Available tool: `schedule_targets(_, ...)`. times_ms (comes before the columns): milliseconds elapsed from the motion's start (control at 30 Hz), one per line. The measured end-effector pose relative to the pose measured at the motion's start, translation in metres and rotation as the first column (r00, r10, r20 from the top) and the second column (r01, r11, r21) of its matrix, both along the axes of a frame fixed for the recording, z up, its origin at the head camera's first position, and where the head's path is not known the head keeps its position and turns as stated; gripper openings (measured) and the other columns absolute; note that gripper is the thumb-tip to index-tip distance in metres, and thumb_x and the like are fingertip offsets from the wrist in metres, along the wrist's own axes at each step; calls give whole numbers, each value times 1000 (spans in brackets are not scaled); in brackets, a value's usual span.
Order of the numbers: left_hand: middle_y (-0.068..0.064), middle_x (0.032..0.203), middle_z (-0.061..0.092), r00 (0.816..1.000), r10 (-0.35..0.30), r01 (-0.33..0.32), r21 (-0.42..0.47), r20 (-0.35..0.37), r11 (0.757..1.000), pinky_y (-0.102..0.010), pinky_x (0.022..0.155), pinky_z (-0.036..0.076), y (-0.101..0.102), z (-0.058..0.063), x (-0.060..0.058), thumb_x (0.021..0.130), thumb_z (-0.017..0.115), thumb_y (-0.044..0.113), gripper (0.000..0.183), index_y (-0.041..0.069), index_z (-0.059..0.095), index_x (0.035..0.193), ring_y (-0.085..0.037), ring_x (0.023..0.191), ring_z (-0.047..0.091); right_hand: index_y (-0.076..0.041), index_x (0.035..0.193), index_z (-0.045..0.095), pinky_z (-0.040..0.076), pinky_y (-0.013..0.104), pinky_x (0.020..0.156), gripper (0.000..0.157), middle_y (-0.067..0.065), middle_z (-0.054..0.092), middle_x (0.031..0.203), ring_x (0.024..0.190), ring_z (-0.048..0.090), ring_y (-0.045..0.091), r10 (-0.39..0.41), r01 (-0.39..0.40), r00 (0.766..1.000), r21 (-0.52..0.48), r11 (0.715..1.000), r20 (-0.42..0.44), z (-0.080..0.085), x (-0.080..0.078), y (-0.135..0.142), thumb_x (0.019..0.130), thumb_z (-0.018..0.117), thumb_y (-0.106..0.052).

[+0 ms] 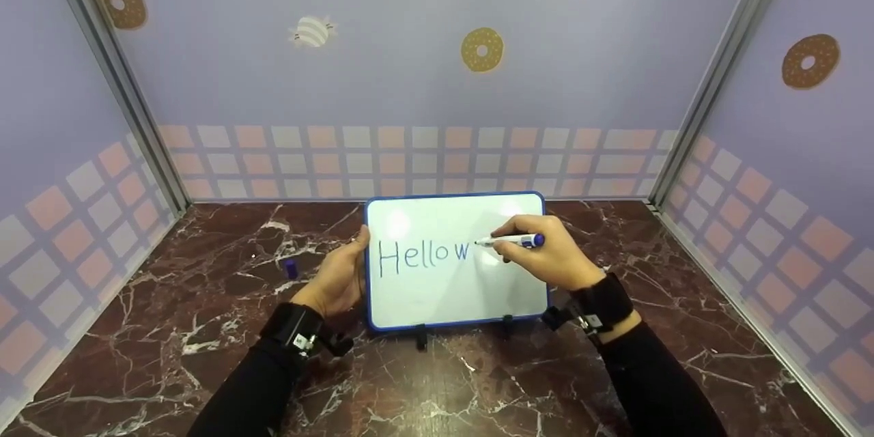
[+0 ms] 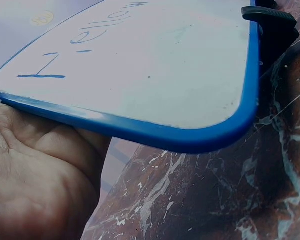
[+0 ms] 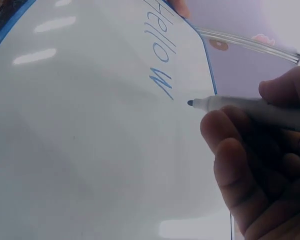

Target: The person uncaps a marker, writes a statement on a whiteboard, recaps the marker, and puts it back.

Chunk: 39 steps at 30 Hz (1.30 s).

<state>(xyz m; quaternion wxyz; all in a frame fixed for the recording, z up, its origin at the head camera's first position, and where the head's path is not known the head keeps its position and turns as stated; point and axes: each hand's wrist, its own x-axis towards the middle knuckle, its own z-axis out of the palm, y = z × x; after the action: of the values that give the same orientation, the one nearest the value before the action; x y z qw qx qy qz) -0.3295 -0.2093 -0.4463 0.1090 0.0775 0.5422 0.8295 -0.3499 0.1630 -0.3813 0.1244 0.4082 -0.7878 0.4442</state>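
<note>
A whiteboard with a blue frame is propped up, tilted back, in the middle of the head view. Blue handwriting across it reads "Hello w". My left hand grips the board's left edge, thumb at the front; in the left wrist view the palm lies behind the frame. Between thumb and fingers, my right hand pinches a white marker with a blue end. Its uncapped tip points at the board just past the "w"; whether it touches the surface I cannot tell.
A small dark blue marker cap stands on the dark red marbled table, left of my left hand. Black feet clip onto the board's lower edge. Patterned walls enclose the table at the back and sides.
</note>
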Motion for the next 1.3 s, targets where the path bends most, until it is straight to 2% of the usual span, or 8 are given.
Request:
schedule_targets(133,-8,130,78,1000,4,-4,-2,5,1000,-45,97,65,0,1,0,118,41,55,59,10,60,152,-27,115,75,-9,107,85,63,27,71,11,1,83,98,77,79,17,9,-9,1000,18,1000,8,-1,-2,2,100,80,-3)
schedule_targets(367,-9,131,77,999,-35,35,-5,-10,999,-47,98,65,-1,1,0,119,37,56,61,9,56,154,-27,116,76,-7,108,85,62,26,68,8,5,84,104,78,79,17,17,-19,999,54,998,44,-1,0,1,101,80,-6)
schedule_targets(633,-9,130,77,1000,-6,6,-14,9,1000,-47,95,66,0,0,0,119,38,56,61,9,57,153,-28,115,76,-6,107,84,61,25,68,7,5,84,103,79,78,16,11,-16,997,72,997,73,-2,0,-1,102,80,-7)
schedule_targets(867,-9,129,78,1000,2,-2,-4,8,1000,-47,96,66,0,1,0,119,40,54,59,9,60,150,-28,114,76,-6,108,84,61,25,67,7,5,84,102,78,77,15,11,-15,999,74,997,51,-1,0,0,102,81,-7)
schedule_targets(1067,-9,127,79,1000,2,-2,8,8,1000,-46,95,66,-1,1,1,118,42,55,57,10,65,145,-27,112,77,-8,107,84,62,26,67,7,4,84,103,78,78,17,17,-22,997,72,997,69,-2,1,-1,101,81,-6)
schedule_targets(1300,-10,130,78,1000,-29,29,-6,-6,1000,-48,97,66,-2,-1,-1,119,37,55,61,8,56,153,-28,115,77,-9,108,85,59,26,67,6,2,84,103,79,78,17,15,-23,996,92,996,92,-2,1,0,103,81,-10)
